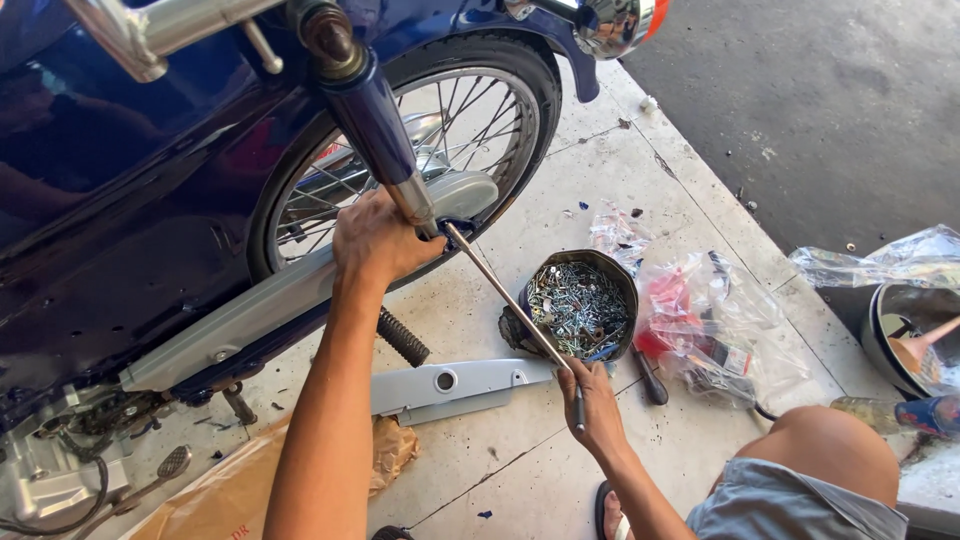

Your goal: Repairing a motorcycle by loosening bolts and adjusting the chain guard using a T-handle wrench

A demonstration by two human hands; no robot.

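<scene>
while the fingers [590,395] of the right hand [597,400] close around the dark handle end of a long metal wrench [510,300], the shaft slants up and left to the rear axle of a blue motorbike [120,150], its far tip meeting the hub just beside the lower end of the blue shock absorber [375,125]. the left hand [378,240] rests against that same spot, its fingers curled over the base of the shock and the axle, though what they pinch there is hidden behind the hand. behind both sits the spoked rear wheel [480,110], with a grey chain cover [230,325] running forward from it along the bike. on the tiled floor [520,460] below the wrench lies a loose grey cover piece [455,385] with a round hole, and a black coiled spring [402,337] lies near the left forearm. just beyond the right hand stands a round bowl of screws and bolts [580,305], touching crumpled clear plastic bags [710,320] with red and dark parts inside. a dark-handled screwdriver [650,380] lies between the bowl and the bags. the person's bare knee [830,450] shows at the lower right, near a metal pot [910,340].
</scene>
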